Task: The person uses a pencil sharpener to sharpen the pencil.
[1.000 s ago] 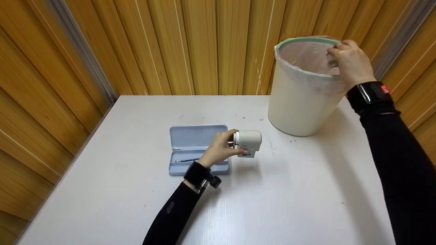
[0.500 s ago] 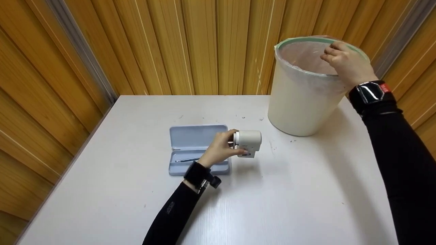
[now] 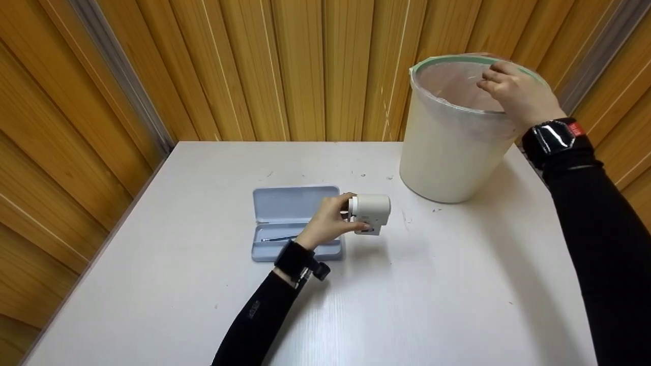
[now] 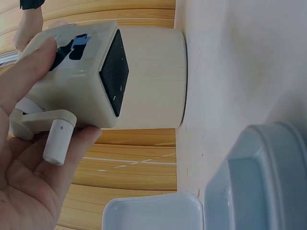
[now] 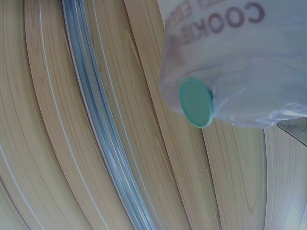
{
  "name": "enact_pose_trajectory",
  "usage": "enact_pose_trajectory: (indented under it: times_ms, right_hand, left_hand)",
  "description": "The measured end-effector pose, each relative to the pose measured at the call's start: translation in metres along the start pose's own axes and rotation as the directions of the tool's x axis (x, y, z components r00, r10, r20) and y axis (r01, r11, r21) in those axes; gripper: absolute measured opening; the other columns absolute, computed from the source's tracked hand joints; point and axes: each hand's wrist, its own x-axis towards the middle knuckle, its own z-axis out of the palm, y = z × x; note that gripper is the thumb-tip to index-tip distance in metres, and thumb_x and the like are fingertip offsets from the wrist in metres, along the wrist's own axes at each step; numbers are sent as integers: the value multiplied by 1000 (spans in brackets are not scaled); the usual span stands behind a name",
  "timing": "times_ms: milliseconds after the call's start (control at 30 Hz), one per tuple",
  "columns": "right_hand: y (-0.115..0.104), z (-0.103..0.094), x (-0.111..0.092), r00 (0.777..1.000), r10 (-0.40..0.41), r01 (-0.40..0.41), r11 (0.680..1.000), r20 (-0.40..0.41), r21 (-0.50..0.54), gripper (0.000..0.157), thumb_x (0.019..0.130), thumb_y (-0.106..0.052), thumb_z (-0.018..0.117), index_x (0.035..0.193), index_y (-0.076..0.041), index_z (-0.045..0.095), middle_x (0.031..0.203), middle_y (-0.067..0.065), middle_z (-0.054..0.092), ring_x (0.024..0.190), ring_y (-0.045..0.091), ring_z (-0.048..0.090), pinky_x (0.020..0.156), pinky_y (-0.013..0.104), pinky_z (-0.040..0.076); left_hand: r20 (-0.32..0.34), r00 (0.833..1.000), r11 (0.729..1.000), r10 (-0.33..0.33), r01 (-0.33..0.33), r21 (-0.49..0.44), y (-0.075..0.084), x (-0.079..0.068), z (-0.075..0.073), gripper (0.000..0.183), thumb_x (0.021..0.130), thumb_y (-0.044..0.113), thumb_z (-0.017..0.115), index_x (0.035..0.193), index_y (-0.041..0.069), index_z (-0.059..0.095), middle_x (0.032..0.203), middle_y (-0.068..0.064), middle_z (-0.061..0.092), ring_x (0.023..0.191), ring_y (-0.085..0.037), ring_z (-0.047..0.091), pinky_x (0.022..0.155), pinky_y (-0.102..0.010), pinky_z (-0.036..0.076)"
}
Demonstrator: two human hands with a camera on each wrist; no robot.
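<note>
My left hand (image 3: 329, 218) grips a cream hand-crank pencil sharpener (image 3: 373, 211) above the table. In the left wrist view the thumb lies on the sharpener (image 4: 81, 86) beside a dark picture; the crank's white knob (image 4: 57, 143) and a dark base show. Over the mouth of a cream waste bin (image 3: 447, 157) my right hand (image 3: 519, 94) has its fingers curled in a pinch. The small see-through container it held is now hidden behind the hand. The right wrist view shows no hand, only the clear bin liner (image 5: 249, 86) and a green disc (image 5: 195, 102) at the rim.
An open light-blue pencil case (image 3: 296, 203) lies under and left of my left hand, with a slim pencil or pen (image 3: 278, 238) inside. Yellow wood-look panels (image 3: 305, 71) stand behind the white table (image 3: 432, 305). The tall bin occupies the back right.
My right hand has turned at the wrist and shifted slightly left over the bin; the see-through container, visible a second ago, has gone from sight. My left hand and the sharpener stay still.
</note>
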Motion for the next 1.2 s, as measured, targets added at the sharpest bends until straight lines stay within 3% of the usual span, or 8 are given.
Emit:
enact_pose_trajectory:
  times_ms: [333,567,800,900,1000,1100,1200]
  right_hand:
    - [-2,-1,1,992,103,-96,991,-73,98,42,82,23,59,122,10,61,126,32,60,126,47,50,103,58,45]
    - [-4,-3,1,959,255,-233,959,-128,161,45,79,16,70,123,13,58,125,34,59,120,51,52,106,57,43]
    - [-9,-4,-1,888,448,-405,869,-106,284,54,84,0,75,131,12,51,126,37,57,116,54,54,107,60,41]
    - [-12,-3,-3,851,512,-442,819,-117,366,54,86,-11,75,130,11,52,123,35,60,112,50,58,105,50,48]
    - [-13,-3,-2,811,581,-494,743,-68,451,55,89,-20,73,132,8,53,124,31,61,111,44,60,103,36,51]
    - [-13,-3,-2,781,624,-536,678,-10,503,58,89,-27,72,135,4,54,127,27,63,113,35,64,100,26,51]
    - [-15,-3,-3,770,638,-538,647,2,540,60,88,-32,73,134,2,56,126,26,64,103,14,67,95,20,53]
  left_hand:
    - [-5,1000,999,-13,13,34,0,1,0,53,75,13,84,122,1,62,112,-13,71,99,-21,71,83,-27,59]
    - [-7,1000,1000,6,-5,22,0,1,0,51,76,12,84,121,-1,62,111,-14,71,99,-21,71,81,-24,59]
    - [-14,1000,1000,5,-5,26,-1,0,0,52,76,12,84,121,-2,62,111,-14,71,99,-23,72,81,-23,59]
    - [-19,1000,999,6,-5,32,0,0,0,53,75,13,85,122,-1,62,111,-15,71,99,-24,72,82,-25,59]
    - [-20,1000,1000,8,-7,28,0,0,0,54,75,13,85,122,-1,62,112,-15,71,99,-24,72,82,-25,59]
    - [-20,1000,999,12,-11,34,1,0,0,54,76,14,85,122,-1,62,111,-14,71,99,-23,72,81,-23,59]
    - [-21,1000,999,17,-16,37,1,0,0,53,76,14,84,121,-1,62,111,-14,72,99,-22,72,81,-22,59]
